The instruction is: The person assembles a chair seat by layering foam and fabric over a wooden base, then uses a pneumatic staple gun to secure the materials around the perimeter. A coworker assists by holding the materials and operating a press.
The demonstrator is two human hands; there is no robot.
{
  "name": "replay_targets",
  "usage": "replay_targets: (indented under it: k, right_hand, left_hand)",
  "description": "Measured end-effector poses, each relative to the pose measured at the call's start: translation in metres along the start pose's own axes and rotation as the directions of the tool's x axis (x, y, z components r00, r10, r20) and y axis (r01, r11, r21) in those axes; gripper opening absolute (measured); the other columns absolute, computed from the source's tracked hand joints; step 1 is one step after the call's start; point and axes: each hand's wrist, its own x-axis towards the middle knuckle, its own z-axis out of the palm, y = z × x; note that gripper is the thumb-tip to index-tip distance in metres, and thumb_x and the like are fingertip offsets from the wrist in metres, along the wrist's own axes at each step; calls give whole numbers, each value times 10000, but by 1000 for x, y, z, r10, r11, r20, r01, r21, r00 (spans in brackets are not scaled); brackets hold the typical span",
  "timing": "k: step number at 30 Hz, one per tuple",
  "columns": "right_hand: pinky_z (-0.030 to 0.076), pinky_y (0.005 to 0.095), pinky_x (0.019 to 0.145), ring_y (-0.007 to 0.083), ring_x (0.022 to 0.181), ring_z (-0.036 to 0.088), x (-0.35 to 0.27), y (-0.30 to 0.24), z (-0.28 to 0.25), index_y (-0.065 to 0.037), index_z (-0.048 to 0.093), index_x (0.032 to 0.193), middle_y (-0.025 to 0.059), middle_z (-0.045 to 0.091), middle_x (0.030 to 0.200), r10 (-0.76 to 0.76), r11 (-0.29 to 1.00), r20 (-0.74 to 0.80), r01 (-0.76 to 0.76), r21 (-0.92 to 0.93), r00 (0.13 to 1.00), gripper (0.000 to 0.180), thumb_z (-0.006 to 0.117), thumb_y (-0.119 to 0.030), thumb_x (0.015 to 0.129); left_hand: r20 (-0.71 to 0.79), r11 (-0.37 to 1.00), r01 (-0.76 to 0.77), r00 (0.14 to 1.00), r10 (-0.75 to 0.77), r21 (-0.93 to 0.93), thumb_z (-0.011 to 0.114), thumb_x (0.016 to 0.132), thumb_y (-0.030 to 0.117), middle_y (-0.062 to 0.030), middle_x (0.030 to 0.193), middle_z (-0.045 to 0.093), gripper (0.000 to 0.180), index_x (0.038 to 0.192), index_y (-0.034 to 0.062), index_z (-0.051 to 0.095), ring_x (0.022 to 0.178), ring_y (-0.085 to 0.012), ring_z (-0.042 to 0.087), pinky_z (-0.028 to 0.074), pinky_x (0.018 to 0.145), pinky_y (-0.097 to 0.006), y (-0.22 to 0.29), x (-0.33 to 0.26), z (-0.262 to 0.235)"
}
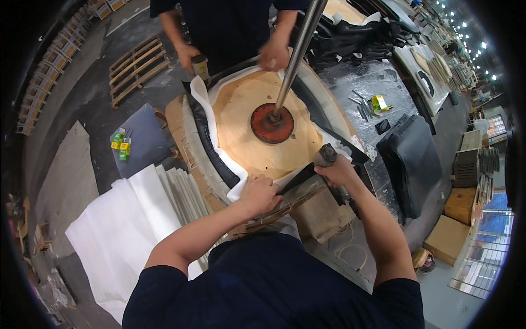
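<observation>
A round-edged wooden seat board (pixel 241 131) lies in front of me, wrapped at its edge by white padding (pixel 201 96) and a black cover (pixel 219 164). A red disc (pixel 272 123) on a metal pole presses on its middle. My left hand (pixel 260 194) is closed on the near edge of the black cover, beside the white padding. My right hand (pixel 338 172) grips a dark staple gun (pixel 325 156) at the board's near right edge. Its lower part is partly hidden by my hand.
Across the board, a co-worker's hand (pixel 189 57) holds another staple gun (pixel 200 67); their other hand (pixel 274 55) is at the far edge. White sheets (pixel 120 219) are stacked at left. Staple boxes (pixel 378 103) lie at right, near black covers (pixel 411 159). A wooden pallet (pixel 139 68) stands far left.
</observation>
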Motion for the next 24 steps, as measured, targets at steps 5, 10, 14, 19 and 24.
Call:
replay_targets:
  k: [5, 10, 14, 19, 24]
  right_hand:
    - [588, 389, 535, 239, 565, 746, -7, -2, 2, 44, 735, 1127, 154, 752, 755, -9, 1000, -23, 10, 9, 1000, 459, 889, -305, 873]
    - [603, 400, 580, 254, 566, 747, -10, -2, 0, 17, 751, 1145, 157, 761, 771, -59, 997, -40, 61, 50, 997, 443, 888, -298, 864]
    - [605, 400, 592, 251, 591, 756, -11, -5, 0, 9, 769, 1135, 149, 767, 780, -45, 998, -73, 48, 43, 996, 422, 889, -291, 863]
    - [615, 449, 694, 299, 656, 779, -6, 1, 0, 9, 787, 1110, 198, 778, 810, -118, 993, -72, 119, 0, 990, 446, 883, -345, 857]
    - [618, 461, 732, 325, 677, 786, 4, 13, 3, 23, 795, 1066, 189, 760, 729, -58, 998, -64, 57, -21, 996, 500, 897, -404, 826]
  left_hand:
    - [-79, 997, -66, 995, 63, -32, 748, 950, 355, -113, 923, 683, 236, 982, 131, 815, 996, -319, 640, 458, 879, -487, 2, 4, 8]
    - [-142, 989, -90, 987, 73, -114, 758, 936, 294, -111, 950, 648, 178, 990, 128, 792, 982, -333, 628, 452, 875, -480, 1, 6, 12]
    - [-169, 981, -90, 984, 61, -170, 741, 931, 281, -124, 977, 630, 183, 978, 110, 786, 980, -335, 624, 451, 861, -486, 0, 5, 12]
    - [-61, 993, -7, 998, 0, -117, 761, 937, 342, -133, 991, 640, 253, 1008, 104, 804, 1032, -346, 630, 463, 900, -489, 0, 11, 10]
    - [-1, 996, 62, 998, -63, -62, 754, 946, 390, -141, 1021, 664, 327, 1003, 75, 821, 1077, -346, 633, 475, 924, -504, 3, 18, 10]
